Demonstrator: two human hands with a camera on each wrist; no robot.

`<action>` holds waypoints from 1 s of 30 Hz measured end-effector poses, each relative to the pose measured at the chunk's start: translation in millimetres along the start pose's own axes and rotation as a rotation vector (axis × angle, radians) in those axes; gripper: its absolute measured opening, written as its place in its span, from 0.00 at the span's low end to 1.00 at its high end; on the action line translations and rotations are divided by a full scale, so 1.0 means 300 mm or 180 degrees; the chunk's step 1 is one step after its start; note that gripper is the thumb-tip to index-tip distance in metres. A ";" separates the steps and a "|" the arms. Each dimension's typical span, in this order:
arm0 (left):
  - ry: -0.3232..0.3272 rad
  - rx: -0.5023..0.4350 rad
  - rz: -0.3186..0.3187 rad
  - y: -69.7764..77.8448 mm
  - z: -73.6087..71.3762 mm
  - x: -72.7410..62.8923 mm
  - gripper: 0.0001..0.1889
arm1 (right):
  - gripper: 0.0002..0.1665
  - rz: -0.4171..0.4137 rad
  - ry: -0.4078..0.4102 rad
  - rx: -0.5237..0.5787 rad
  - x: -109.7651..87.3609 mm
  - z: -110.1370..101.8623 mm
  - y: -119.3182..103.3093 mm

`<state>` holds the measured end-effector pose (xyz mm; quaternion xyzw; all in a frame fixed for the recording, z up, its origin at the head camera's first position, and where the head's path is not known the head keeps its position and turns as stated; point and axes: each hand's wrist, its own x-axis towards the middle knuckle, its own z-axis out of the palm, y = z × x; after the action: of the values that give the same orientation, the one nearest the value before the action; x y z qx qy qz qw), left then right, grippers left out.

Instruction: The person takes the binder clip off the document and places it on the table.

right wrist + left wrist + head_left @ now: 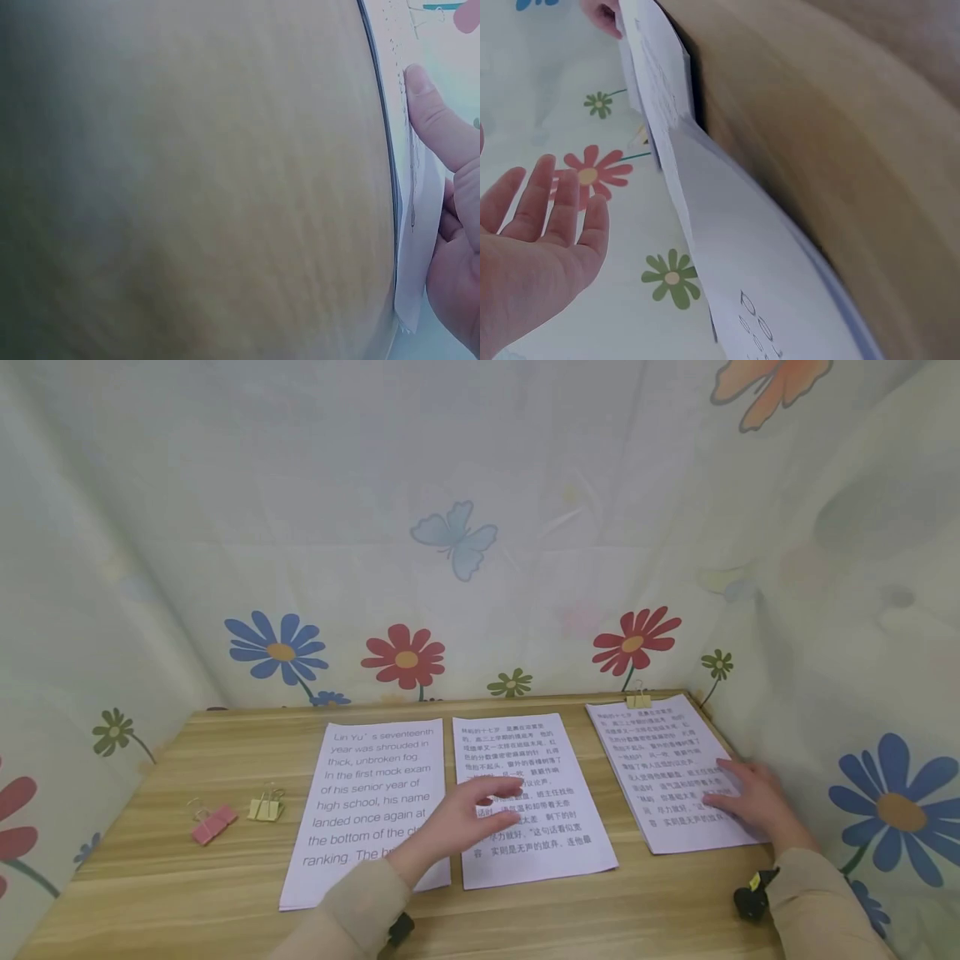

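Observation:
Three printed paper stacks lie side by side on the table. My left hand (468,814) hovers over the middle stack (540,852), its fingers relaxed and holding nothing. In the left wrist view its fingers (531,202) are spread loosely apart. My right hand (750,797) holds the right-hand edge of the right stack (637,752). Its thumb lies on the printed page, and the other fingers are at the edge, partly hidden by paper in the right wrist view. A pale yellow binder clip (639,700) sits on that stack's top edge.
To the left lies a stack with English print (367,793). Beyond it are a pink binder clip (214,824) and a yellow binder clip (266,806) on the wooden table (172,885). A flowered cloth (337,552) hangs behind the table and at both sides.

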<state>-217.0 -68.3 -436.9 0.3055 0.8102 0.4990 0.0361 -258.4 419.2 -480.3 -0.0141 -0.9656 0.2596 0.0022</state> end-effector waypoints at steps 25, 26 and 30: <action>0.0016 -0.0173 -0.0028 0.027 0.099 0.118 0.24 | 0.45 -0.0052 0.0135 -0.0092 0.007 -0.013 -0.028; 0.0017 -0.0189 -0.0042 0.026 0.103 0.122 0.24 | 0.43 -0.0025 0.0122 -0.0111 0.009 -0.016 -0.030; 0.0021 -0.0246 -0.0060 0.024 0.117 0.130 0.24 | 0.36 0.0157 0.0087 -0.0115 0.028 -0.033 -0.037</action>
<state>-232.4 -17.6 -438.9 0.2945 0.7933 0.5305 0.0500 -266.8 414.8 -466.2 -0.0415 -0.9694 0.2419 0.0087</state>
